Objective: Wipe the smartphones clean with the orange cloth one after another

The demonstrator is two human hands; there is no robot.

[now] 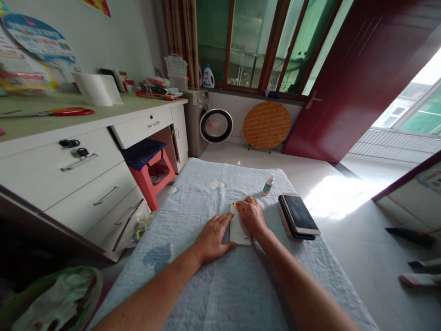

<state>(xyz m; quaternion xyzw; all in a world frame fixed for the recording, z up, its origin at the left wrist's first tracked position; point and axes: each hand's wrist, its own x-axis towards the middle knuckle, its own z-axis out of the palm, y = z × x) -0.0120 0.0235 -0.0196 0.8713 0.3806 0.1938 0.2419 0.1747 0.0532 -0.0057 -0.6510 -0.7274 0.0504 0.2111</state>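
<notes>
A white smartphone lies back up on the cloth-covered table. My left hand holds its left side, with the fingers at the upper edge and the thumb at the lower end. Bent over the upper right part of the phone, my right hand has its fingers pressed together. A small orange spot shows at those fingertips; what it belongs to is hidden. Beyond the right hand stands a small spray bottle with a white top and a blue label. A stack of phones lies to the right, the top one screen up.
At the left is a white desk with scissors and a paper roll. A red stool is tucked beneath it. Further back are a washing machine with its door open and a round wooden tabletop. A bin stands lower left.
</notes>
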